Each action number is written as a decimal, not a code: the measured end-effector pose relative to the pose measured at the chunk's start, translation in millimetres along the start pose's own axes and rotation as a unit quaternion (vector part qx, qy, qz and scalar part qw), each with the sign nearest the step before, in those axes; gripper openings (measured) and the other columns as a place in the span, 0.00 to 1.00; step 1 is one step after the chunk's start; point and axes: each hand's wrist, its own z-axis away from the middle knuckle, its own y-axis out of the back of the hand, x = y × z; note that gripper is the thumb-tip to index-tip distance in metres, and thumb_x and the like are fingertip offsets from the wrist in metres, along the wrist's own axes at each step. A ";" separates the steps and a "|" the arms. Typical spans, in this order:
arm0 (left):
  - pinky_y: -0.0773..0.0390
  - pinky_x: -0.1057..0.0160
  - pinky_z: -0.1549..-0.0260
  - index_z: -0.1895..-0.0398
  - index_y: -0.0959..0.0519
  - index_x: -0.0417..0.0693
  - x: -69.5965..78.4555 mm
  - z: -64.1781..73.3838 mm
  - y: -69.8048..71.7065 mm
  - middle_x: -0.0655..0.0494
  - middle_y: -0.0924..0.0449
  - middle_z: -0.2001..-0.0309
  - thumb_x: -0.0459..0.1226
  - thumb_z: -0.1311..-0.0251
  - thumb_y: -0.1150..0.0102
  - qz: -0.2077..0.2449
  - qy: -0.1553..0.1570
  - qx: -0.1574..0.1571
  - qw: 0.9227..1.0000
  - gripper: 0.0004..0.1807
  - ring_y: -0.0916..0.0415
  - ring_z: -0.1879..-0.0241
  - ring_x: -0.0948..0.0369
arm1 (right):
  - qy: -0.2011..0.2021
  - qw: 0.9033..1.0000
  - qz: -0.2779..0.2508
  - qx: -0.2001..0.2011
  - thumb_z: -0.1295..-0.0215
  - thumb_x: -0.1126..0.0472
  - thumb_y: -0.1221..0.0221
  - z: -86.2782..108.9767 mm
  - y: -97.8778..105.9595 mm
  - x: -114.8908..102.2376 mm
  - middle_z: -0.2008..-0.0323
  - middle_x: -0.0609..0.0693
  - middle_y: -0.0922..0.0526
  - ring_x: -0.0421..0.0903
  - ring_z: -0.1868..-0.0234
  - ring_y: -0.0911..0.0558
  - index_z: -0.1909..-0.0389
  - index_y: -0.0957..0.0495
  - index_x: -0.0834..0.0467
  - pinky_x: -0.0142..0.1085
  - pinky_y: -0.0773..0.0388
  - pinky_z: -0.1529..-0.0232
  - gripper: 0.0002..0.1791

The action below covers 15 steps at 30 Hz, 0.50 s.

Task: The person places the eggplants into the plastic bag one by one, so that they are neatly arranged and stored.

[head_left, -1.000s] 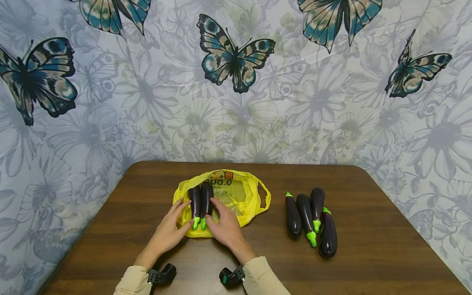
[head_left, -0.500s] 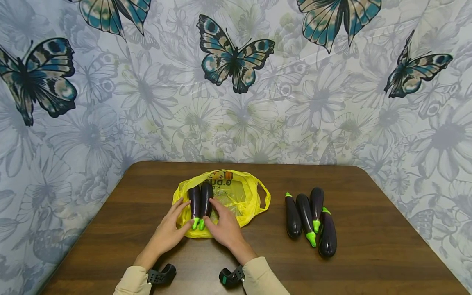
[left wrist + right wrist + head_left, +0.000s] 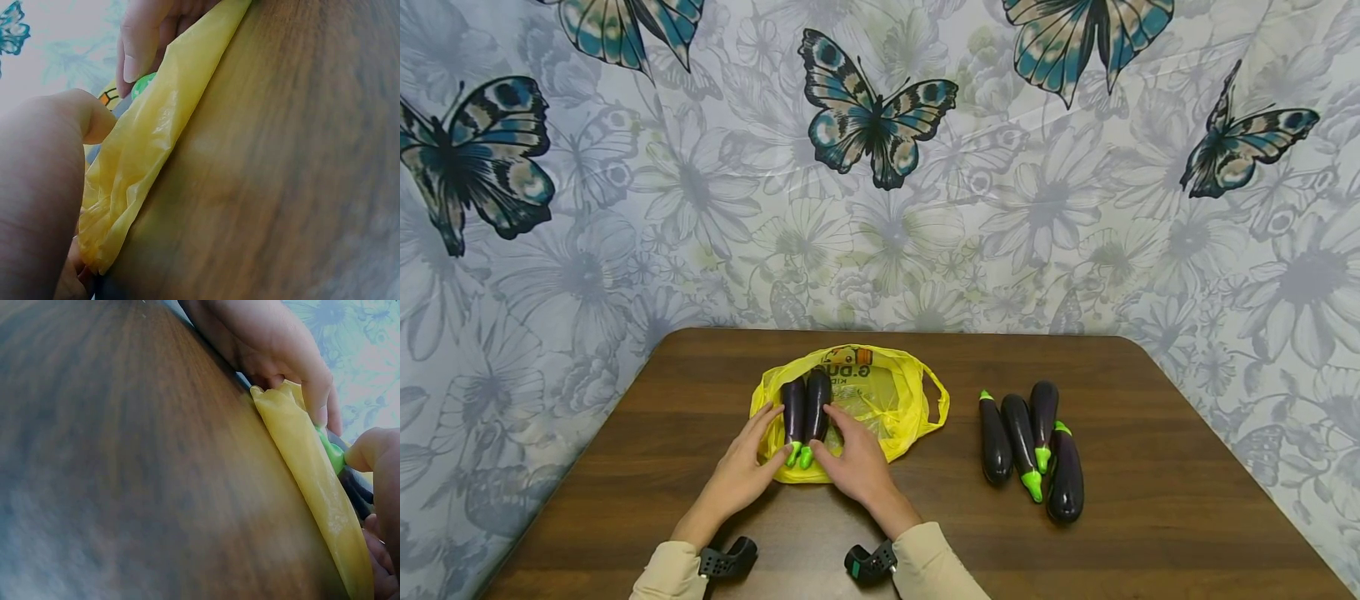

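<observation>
Two dark purple eggplants lie side by side in the left part of a yellow plastic bag (image 3: 891,429), the left eggplant (image 3: 793,408) and the right eggplant (image 3: 817,404). Their green stem ends point toward me. Along the left side of the pair, my left hand (image 3: 741,469) reaches into the bag with spread, relaxed fingers, its thumb beside the stems. From the other side my right hand (image 3: 859,462) touches the right eggplant, fingers extended. In the right wrist view its thumb meets a green stem (image 3: 334,453). The bag's front edge (image 3: 147,137) hides part of both hands in the wrist views.
Several more eggplants (image 3: 1021,437) lie grouped to the right of the bag on the brown wooden table (image 3: 1150,500). The bag's handle loop (image 3: 942,400) sticks out on its right. A butterfly-patterned cloth (image 3: 895,250) hangs behind the table.
The two eggplants in the bag have shifted slightly left, their stem ends most of all. My right thumb and fingers have moved left with them; the left hand stays almost where it was.
</observation>
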 end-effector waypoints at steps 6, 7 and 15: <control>0.41 0.27 0.31 0.22 0.38 0.46 0.9 -0.6 0.8 0.37 0.45 0.21 0.44 0.29 0.39 0.007 -0.004 0.012 1.000 0.36 0.46 0.23 0.35 | -0.001 1.000 0.000 -0.004 0.30 0.49 0.38 -0.5 -0.1 -0.6 0.31 0.55 0.23 0.54 0.33 0.22 0.28 0.28 0.55 0.52 0.25 0.33 0.32; 0.41 0.28 0.31 0.22 0.37 0.45 0.9 -1.0 0.9 0.37 0.44 0.21 0.43 0.29 0.38 0.007 -0.006 0.016 1.000 0.36 0.46 0.23 0.35 | -0.001 1.000 -0.001 -0.004 0.30 0.50 0.37 -0.5 0.1 -0.8 0.31 0.55 0.23 0.54 0.33 0.22 0.28 0.28 0.55 0.52 0.25 0.33 0.32; 0.45 0.27 0.30 0.25 0.35 0.39 -0.5 -4.7 -2.0 0.35 0.41 0.23 0.40 0.31 0.37 -0.011 -0.034 0.055 0.998 0.35 0.50 0.23 0.36 | 0.000 1.000 0.001 -0.004 0.31 0.50 0.37 -0.3 0.9 -1.4 0.32 0.55 0.22 0.54 0.34 0.21 0.28 0.27 0.56 0.51 0.24 0.34 0.32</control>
